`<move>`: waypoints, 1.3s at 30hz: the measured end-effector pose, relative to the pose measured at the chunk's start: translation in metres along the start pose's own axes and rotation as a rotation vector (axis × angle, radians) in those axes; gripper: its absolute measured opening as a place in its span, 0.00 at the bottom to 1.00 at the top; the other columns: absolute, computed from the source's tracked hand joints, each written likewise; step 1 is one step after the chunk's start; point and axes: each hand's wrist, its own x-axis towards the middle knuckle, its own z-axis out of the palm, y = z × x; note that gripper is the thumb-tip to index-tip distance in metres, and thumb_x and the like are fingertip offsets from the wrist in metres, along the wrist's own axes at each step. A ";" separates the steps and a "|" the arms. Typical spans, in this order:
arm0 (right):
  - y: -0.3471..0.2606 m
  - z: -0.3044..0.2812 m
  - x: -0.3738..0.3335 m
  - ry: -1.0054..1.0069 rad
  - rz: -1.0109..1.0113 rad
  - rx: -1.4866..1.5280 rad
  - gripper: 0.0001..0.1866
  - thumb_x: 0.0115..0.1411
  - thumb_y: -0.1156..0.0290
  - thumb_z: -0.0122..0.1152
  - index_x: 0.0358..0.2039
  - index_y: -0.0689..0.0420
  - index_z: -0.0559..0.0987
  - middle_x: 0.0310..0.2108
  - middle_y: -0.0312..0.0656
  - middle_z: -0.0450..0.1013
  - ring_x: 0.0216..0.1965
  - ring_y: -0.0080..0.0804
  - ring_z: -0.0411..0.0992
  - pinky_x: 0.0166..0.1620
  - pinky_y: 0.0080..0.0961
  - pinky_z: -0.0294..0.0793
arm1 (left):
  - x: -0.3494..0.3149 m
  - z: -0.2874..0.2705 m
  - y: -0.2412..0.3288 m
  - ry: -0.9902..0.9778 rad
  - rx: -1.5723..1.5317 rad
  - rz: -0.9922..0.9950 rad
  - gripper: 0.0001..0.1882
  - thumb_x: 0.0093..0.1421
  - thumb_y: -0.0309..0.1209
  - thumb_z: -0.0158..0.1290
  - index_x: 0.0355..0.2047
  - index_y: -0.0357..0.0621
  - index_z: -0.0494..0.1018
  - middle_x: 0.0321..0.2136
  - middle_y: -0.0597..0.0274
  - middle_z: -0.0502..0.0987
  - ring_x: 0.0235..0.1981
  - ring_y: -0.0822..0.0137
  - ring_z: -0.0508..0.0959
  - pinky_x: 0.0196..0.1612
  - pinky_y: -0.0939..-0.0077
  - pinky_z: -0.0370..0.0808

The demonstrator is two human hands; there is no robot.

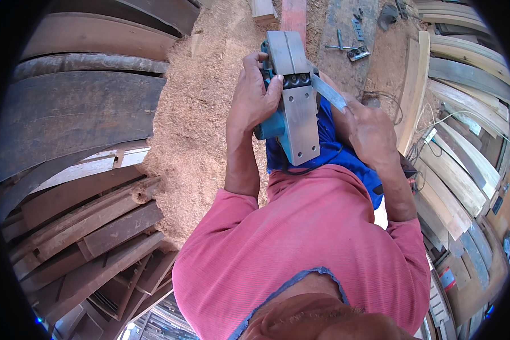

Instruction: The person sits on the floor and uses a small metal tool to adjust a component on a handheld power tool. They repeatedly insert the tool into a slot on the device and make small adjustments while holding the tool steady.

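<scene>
Left fingers (254, 60) curl firmly round an upturned planer (301, 122), teal with silver sole, above blue shorts (333, 139); right fingers (351, 107) pinch a grey metal strip (330, 94) at its black cutter slot (297, 80). Red-and-white label (447, 279), far right: unreadable.

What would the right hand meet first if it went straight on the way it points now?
Most likely the upturned planer, near its dark cutter slot. The metal strip in the right hand would lead: its tip looks at or just over that edge, though depth is unclear in this view.
</scene>
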 end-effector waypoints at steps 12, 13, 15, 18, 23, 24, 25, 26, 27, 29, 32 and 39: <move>0.047 0.005 -0.010 0.210 0.094 0.283 0.19 0.77 0.67 0.59 0.62 0.61 0.82 0.31 0.48 0.80 0.30 0.43 0.81 0.37 0.47 0.78 | -0.004 0.000 -0.003 0.002 -0.008 -0.010 0.30 0.74 0.26 0.55 0.69 0.34 0.53 0.54 0.42 0.76 0.55 0.57 0.80 0.62 0.59 0.77; 0.065 0.006 -0.011 0.283 0.113 0.441 0.18 0.77 0.66 0.59 0.61 0.61 0.83 0.29 0.45 0.79 0.29 0.38 0.80 0.36 0.44 0.78 | -0.004 0.001 -0.005 0.011 -0.007 -0.001 0.31 0.73 0.26 0.55 0.69 0.34 0.53 0.55 0.42 0.76 0.55 0.56 0.80 0.62 0.59 0.76; 0.105 0.017 -0.007 0.308 0.378 0.721 0.21 0.77 0.65 0.60 0.65 0.62 0.80 0.27 0.41 0.76 0.29 0.31 0.77 0.35 0.38 0.77 | -0.005 0.002 -0.006 -0.005 0.000 0.048 0.32 0.73 0.25 0.55 0.70 0.34 0.52 0.57 0.41 0.75 0.57 0.57 0.79 0.63 0.59 0.76; 0.155 0.066 -0.013 0.430 0.550 0.944 0.24 0.78 0.66 0.59 0.69 0.64 0.77 0.26 0.41 0.73 0.30 0.32 0.76 0.37 0.36 0.78 | -0.006 0.002 -0.002 -0.012 0.015 0.049 0.34 0.71 0.24 0.55 0.71 0.33 0.51 0.59 0.41 0.73 0.61 0.56 0.76 0.66 0.58 0.74; 0.178 0.168 -0.071 0.504 0.357 0.113 0.25 0.75 0.72 0.52 0.69 0.64 0.75 0.47 0.60 0.77 0.46 0.57 0.80 0.52 0.48 0.80 | -0.014 0.003 0.010 0.220 0.206 0.281 0.35 0.63 0.23 0.57 0.72 0.43 0.65 0.67 0.36 0.68 0.69 0.44 0.67 0.72 0.46 0.63; 0.172 0.176 -0.088 0.512 0.247 -0.028 0.25 0.74 0.71 0.52 0.68 0.63 0.77 0.55 0.66 0.74 0.51 0.62 0.78 0.57 0.50 0.77 | -0.014 0.001 0.012 0.217 0.290 0.383 0.35 0.60 0.26 0.58 0.70 0.49 0.70 0.69 0.34 0.66 0.70 0.40 0.64 0.73 0.43 0.60; 0.163 0.179 -0.104 0.412 0.216 -0.060 0.25 0.72 0.71 0.51 0.66 0.63 0.79 0.62 0.71 0.71 0.57 0.68 0.76 0.63 0.53 0.74 | -0.013 -0.001 0.014 0.213 0.371 0.487 0.35 0.58 0.28 0.59 0.69 0.54 0.75 0.72 0.32 0.64 0.71 0.35 0.62 0.74 0.39 0.57; 0.151 0.177 -0.122 0.226 0.243 0.032 0.25 0.70 0.70 0.53 0.65 0.62 0.81 0.67 0.75 0.66 0.62 0.71 0.73 0.68 0.54 0.69 | -0.012 -0.001 0.016 0.179 0.371 0.474 0.32 0.57 0.28 0.59 0.65 0.58 0.79 0.73 0.32 0.63 0.72 0.35 0.61 0.74 0.38 0.56; 0.140 0.172 -0.136 0.086 0.210 0.114 0.25 0.69 0.68 0.55 0.64 0.61 0.83 0.72 0.79 0.62 0.67 0.73 0.69 0.73 0.55 0.64 | -0.012 -0.001 0.018 0.146 0.372 0.461 0.30 0.56 0.29 0.59 0.61 0.62 0.82 0.74 0.32 0.62 0.72 0.34 0.61 0.74 0.37 0.56; 0.125 0.156 -0.149 -0.184 0.219 0.167 0.24 0.66 0.68 0.58 0.60 0.60 0.85 0.73 0.76 0.62 0.70 0.73 0.66 0.74 0.56 0.62 | -0.011 0.000 0.021 0.091 0.413 0.451 0.27 0.54 0.31 0.59 0.55 0.67 0.87 0.76 0.33 0.59 0.72 0.33 0.60 0.74 0.37 0.55; 0.101 0.141 -0.161 -0.205 0.158 0.051 0.22 0.59 0.68 0.65 0.54 0.59 0.86 0.77 0.68 0.60 0.73 0.73 0.61 0.76 0.64 0.55 | -0.010 0.002 0.027 0.038 0.507 0.453 0.23 0.55 0.34 0.60 0.51 0.69 0.90 0.79 0.34 0.56 0.72 0.32 0.60 0.75 0.39 0.54; 0.098 0.128 -0.143 -0.118 0.028 0.047 0.23 0.57 0.64 0.71 0.49 0.67 0.81 0.71 0.66 0.67 0.72 0.68 0.62 0.74 0.63 0.58 | -0.012 0.002 0.029 0.006 0.519 0.429 0.18 0.58 0.42 0.65 0.49 0.72 0.91 0.80 0.33 0.52 0.73 0.32 0.59 0.75 0.39 0.54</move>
